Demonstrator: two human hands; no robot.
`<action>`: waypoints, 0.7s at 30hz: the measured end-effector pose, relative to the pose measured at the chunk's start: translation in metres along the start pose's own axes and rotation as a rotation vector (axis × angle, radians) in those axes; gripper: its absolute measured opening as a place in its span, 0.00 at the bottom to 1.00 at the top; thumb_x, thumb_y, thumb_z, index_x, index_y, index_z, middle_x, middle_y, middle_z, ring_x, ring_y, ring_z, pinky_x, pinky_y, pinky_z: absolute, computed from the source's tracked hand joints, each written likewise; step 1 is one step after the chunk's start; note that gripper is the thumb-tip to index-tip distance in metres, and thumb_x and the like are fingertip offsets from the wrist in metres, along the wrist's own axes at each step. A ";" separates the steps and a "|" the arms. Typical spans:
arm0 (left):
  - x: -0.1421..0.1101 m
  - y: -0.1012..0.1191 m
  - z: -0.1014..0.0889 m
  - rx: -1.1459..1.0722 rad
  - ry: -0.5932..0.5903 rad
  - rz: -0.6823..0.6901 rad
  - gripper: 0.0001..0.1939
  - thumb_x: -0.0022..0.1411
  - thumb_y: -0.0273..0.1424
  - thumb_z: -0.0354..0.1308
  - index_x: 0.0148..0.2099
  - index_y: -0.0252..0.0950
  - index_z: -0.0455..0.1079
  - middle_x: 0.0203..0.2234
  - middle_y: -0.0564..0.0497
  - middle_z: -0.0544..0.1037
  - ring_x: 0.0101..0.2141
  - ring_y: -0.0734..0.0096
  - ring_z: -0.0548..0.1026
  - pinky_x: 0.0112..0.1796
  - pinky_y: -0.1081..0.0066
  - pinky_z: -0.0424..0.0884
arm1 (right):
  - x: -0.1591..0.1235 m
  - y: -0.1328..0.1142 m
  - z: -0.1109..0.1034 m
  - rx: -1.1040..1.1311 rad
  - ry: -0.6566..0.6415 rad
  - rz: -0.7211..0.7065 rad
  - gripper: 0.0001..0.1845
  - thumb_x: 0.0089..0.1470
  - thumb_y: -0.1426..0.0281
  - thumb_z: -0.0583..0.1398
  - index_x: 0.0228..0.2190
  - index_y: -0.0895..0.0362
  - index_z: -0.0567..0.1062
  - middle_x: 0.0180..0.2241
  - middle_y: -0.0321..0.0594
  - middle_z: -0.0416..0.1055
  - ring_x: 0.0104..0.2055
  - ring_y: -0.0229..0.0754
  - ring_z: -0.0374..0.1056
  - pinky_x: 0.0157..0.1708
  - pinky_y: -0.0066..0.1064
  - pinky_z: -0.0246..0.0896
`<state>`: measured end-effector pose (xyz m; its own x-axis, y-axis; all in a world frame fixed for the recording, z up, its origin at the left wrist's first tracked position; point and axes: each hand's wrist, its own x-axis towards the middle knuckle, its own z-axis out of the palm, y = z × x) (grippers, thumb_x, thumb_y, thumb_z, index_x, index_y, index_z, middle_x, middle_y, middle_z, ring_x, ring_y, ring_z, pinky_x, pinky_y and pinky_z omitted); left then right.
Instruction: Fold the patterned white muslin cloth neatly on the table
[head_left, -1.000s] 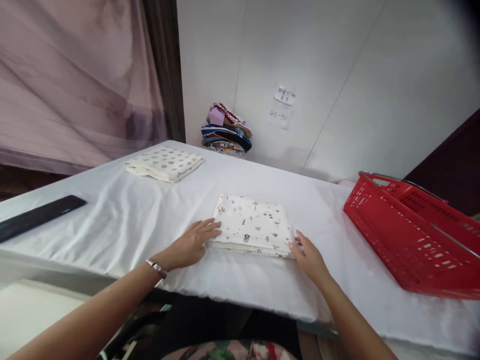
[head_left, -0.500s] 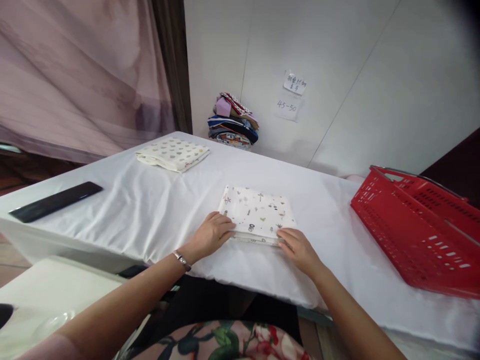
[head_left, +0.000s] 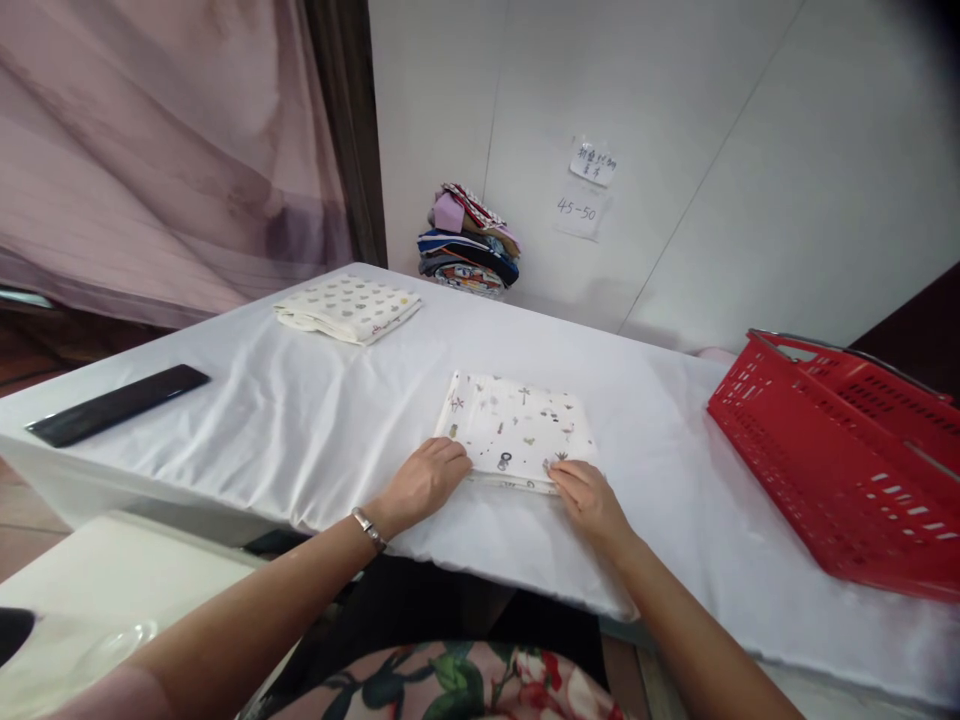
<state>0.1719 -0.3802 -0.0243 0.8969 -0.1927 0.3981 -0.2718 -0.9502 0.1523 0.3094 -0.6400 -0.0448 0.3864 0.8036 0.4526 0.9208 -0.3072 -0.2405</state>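
Note:
A folded white cloth (head_left: 517, 420) printed with small plants and figures lies flat in front of me on the white-covered table (head_left: 322, 430). My left hand (head_left: 429, 480) is closed on its near left corner, fingers curled over the edge. At the near right corner, my right hand (head_left: 589, 500) pinches the folded layers between thumb and fingers. The near edge shows stacked layers between the two hands. Farther back on the left rests another folded cloth (head_left: 349, 308), cream with grey spots, touched by neither hand.
A red plastic basket (head_left: 832, 470) stands on the table's right side. A flat black object (head_left: 120, 403) lies near the left edge. Behind the table rises a pile of folded fabrics (head_left: 469, 245) against the wall. A white stool (head_left: 97, 590) is at lower left.
Both hands have shifted slightly along the cloth's near edge, the right one a little toward the left. The near layers now lie more evenly together.

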 end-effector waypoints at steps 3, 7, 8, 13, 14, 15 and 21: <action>-0.003 -0.001 0.001 -0.033 0.000 -0.006 0.13 0.65 0.31 0.43 0.40 0.36 0.68 0.33 0.48 0.70 0.37 0.68 0.66 0.41 0.64 0.64 | -0.001 -0.001 -0.001 -0.016 -0.006 -0.020 0.16 0.59 0.71 0.48 0.45 0.54 0.71 0.42 0.45 0.69 0.44 0.44 0.64 0.42 0.39 0.62; -0.008 -0.003 0.001 -0.065 -0.003 0.006 0.12 0.64 0.34 0.46 0.44 0.37 0.67 0.37 0.48 0.70 0.40 0.66 0.66 0.43 0.63 0.64 | -0.007 -0.001 -0.003 -0.067 -0.056 -0.044 0.19 0.58 0.71 0.49 0.50 0.57 0.66 0.47 0.47 0.67 0.49 0.46 0.62 0.48 0.42 0.59; -0.009 -0.004 0.002 -0.066 0.000 0.004 0.11 0.64 0.33 0.46 0.45 0.37 0.67 0.37 0.48 0.70 0.40 0.67 0.66 0.43 0.63 0.65 | -0.010 0.000 -0.003 -0.086 -0.071 -0.053 0.20 0.58 0.71 0.49 0.52 0.57 0.64 0.49 0.47 0.65 0.51 0.46 0.60 0.50 0.44 0.57; -0.014 -0.003 0.002 -0.104 0.051 -0.013 0.12 0.64 0.27 0.43 0.44 0.38 0.68 0.36 0.49 0.71 0.39 0.68 0.67 0.42 0.65 0.66 | -0.030 0.011 -0.004 -0.139 -0.127 -0.040 0.23 0.57 0.70 0.50 0.55 0.53 0.61 0.55 0.42 0.61 0.56 0.47 0.56 0.55 0.48 0.51; -0.015 -0.002 0.001 -0.123 0.058 -0.020 0.12 0.64 0.28 0.44 0.43 0.38 0.68 0.36 0.49 0.71 0.39 0.68 0.67 0.42 0.65 0.66 | -0.033 0.014 -0.004 -0.123 -0.127 -0.015 0.22 0.57 0.69 0.50 0.54 0.52 0.63 0.54 0.42 0.62 0.56 0.47 0.56 0.55 0.48 0.51; -0.016 -0.001 -0.001 -0.145 0.064 -0.030 0.11 0.64 0.30 0.45 0.43 0.38 0.68 0.35 0.49 0.71 0.38 0.68 0.67 0.42 0.65 0.66 | -0.035 0.017 -0.004 -0.095 -0.117 0.021 0.21 0.57 0.68 0.50 0.53 0.52 0.65 0.53 0.41 0.63 0.56 0.48 0.57 0.55 0.49 0.52; 0.010 0.003 -0.008 -0.242 0.162 -0.183 0.13 0.64 0.34 0.44 0.37 0.37 0.70 0.32 0.50 0.73 0.36 0.71 0.70 0.41 0.66 0.67 | -0.005 0.018 -0.005 0.142 -0.008 0.305 0.18 0.58 0.61 0.49 0.40 0.53 0.75 0.45 0.41 0.71 0.52 0.46 0.62 0.53 0.45 0.57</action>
<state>0.1768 -0.3828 -0.0126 0.8767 0.0351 0.4798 -0.2041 -0.8760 0.4370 0.3241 -0.6523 -0.0471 0.6419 0.6899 0.3347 0.7458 -0.4603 -0.4815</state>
